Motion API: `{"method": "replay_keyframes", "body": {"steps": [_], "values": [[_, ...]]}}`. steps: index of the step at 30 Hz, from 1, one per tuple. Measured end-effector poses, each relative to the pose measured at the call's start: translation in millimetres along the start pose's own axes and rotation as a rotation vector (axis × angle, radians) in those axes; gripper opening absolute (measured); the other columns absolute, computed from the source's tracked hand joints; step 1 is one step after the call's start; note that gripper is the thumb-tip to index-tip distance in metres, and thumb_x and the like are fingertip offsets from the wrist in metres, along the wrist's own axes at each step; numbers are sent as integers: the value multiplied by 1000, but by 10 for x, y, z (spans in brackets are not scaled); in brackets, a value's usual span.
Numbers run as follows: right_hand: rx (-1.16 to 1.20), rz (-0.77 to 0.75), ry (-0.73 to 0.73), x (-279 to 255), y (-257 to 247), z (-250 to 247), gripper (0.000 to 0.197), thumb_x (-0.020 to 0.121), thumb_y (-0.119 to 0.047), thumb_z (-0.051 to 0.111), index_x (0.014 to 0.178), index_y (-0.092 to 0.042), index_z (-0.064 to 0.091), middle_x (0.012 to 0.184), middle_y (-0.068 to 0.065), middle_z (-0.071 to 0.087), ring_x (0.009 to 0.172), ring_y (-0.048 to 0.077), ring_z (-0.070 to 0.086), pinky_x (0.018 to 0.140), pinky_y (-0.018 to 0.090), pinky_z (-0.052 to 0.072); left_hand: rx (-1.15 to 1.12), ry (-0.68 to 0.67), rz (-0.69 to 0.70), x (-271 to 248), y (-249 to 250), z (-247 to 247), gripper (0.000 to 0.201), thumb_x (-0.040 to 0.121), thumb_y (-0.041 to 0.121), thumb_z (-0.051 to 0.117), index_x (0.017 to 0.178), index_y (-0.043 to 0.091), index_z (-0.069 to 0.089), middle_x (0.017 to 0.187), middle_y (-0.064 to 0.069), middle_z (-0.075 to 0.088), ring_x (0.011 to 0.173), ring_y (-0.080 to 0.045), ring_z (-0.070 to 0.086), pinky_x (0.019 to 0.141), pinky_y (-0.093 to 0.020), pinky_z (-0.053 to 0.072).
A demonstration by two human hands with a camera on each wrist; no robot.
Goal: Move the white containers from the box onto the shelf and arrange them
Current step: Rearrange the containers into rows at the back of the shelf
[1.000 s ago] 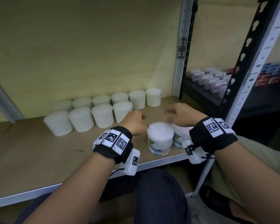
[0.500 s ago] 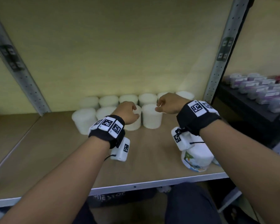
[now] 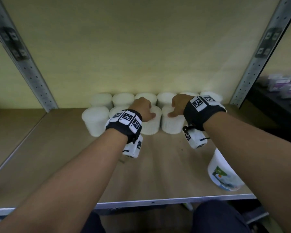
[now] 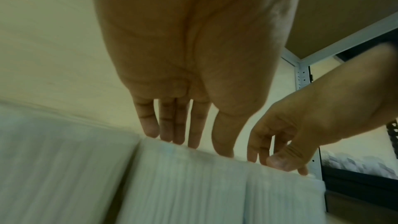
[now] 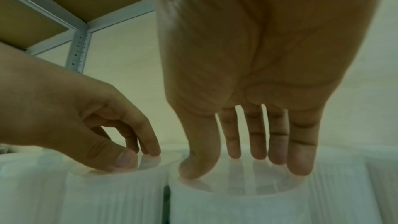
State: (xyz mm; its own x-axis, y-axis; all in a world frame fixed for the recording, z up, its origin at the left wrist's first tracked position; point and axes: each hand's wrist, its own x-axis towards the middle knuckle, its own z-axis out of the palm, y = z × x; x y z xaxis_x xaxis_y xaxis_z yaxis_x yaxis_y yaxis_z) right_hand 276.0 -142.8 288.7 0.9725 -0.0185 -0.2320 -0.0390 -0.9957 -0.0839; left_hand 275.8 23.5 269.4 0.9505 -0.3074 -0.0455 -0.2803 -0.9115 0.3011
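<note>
both hands have reached from the shelf front to the rows at the back. left hand (image 3: pixel 144 107) and right hand (image 3: pixel 178 105), fingers extended, press the tops of two ribbed white cylindrical containers (image 3: pixel 172 121) on the wooden shelf board (image 3: pixel 57 157), aligning the front row; a labelled white tub (image 3: pixel 223 174) waits near the edge.

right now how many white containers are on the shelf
11 visible: six in the back row, four in the front row, one labelled container near the front edge. More may hide behind the arms.
</note>
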Motion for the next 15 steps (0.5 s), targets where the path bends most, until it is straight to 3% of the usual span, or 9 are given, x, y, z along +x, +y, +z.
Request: {"method": "replay_keyframes", "body": {"steps": [11, 15], "values": [[-86, -29, 1, -19, -20, -3, 52, 85, -28, 68, 127, -1, 56, 128, 15, 61, 117, 30, 58, 97, 35, 47, 5, 22, 8, 7, 7, 42, 49, 91, 34, 58, 131, 6, 53, 135, -13, 49, 122, -29, 50, 99, -35, 42], [-63, -59, -25, -38, 6, -21, 55, 84, -18, 70, 134, -10, 51, 138, 9, 51, 124, 26, 52, 98, 31, 42, 3, 43, -1, 18, 1, 72, 50, 90, 34, 60, 132, 8, 52, 136, -13, 48, 124, -29, 48, 103, -37, 42]]}}
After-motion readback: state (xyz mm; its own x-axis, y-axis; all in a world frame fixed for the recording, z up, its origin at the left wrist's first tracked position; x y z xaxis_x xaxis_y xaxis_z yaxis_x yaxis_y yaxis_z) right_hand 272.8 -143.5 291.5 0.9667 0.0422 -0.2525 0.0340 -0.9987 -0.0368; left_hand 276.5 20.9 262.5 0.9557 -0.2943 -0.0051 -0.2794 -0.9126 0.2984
